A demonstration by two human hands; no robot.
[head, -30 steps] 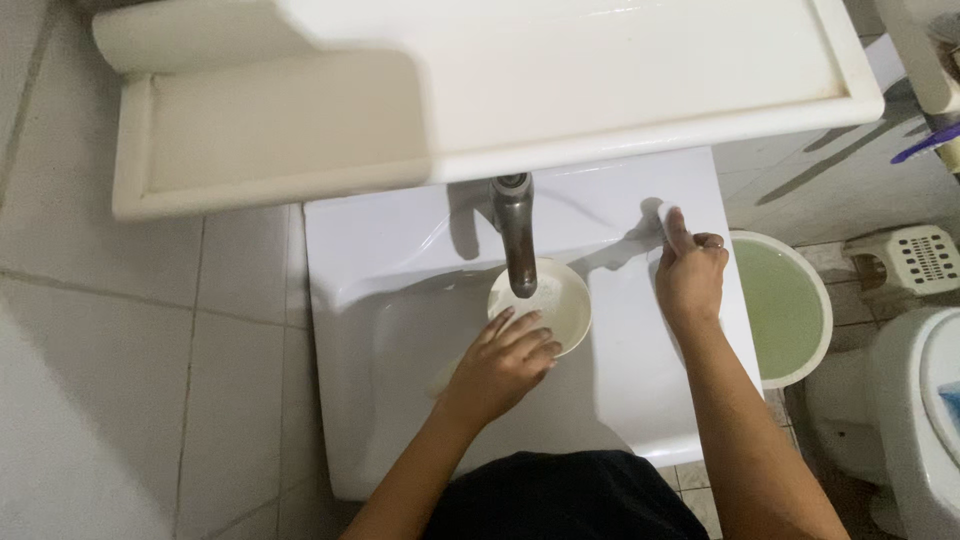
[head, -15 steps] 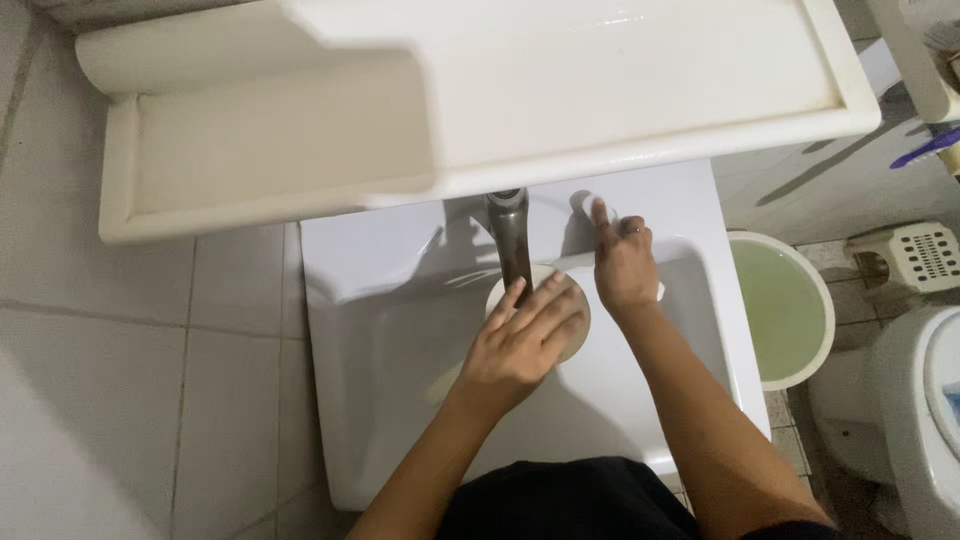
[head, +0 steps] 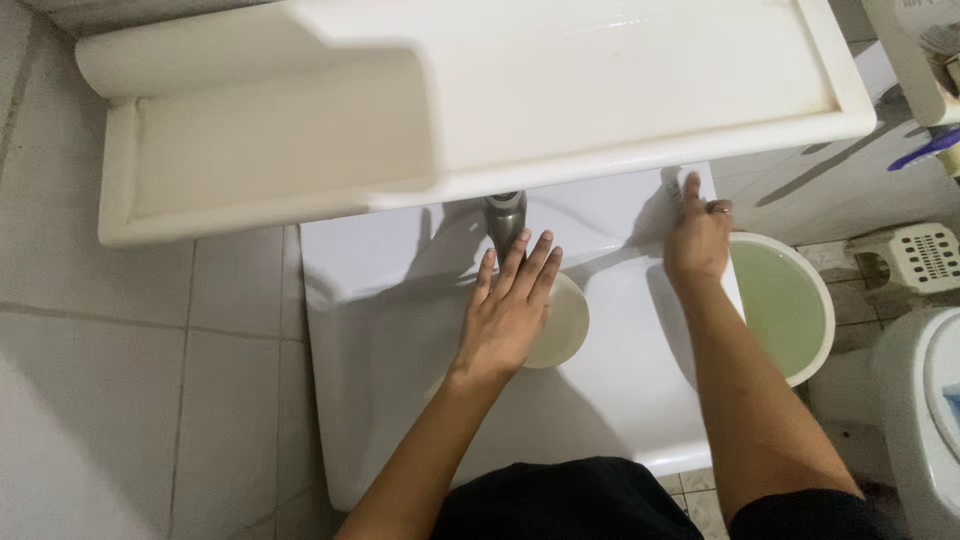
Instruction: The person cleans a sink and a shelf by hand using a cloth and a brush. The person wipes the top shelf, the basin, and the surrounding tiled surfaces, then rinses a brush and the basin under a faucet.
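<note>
A shallow cream bowl sits in the basin of the white sink, directly under the metal tap. The left hand lies flat over the bowl's left half, fingers straight and slightly spread, their tips reaching the tap's spout; it covers the bowl rather than grips it. Whether water is running cannot be told, since the hand hides the spout's mouth.

The right hand is well apart from the bowl, at the sink's back right corner, with the fingers curled loosely and the forefinger and thumb raised toward a small pale object on the rim; whether it is pinched or only touched cannot be told. A ring shows on one finger.

Just beside the sink on the right stands a round bucket of greenish water, and beyond it a toilet and a small perforated stool. A broad white shelf overhangs the back of the sink.

The risk here, as I judge it: the bowl rests loose on a sloped, probably wet basin under only a flat palm, so a sideways push could send it sliding or tipping. The small object sits near the rim's edge above the bucket, and a nudge could knock it in.
</note>
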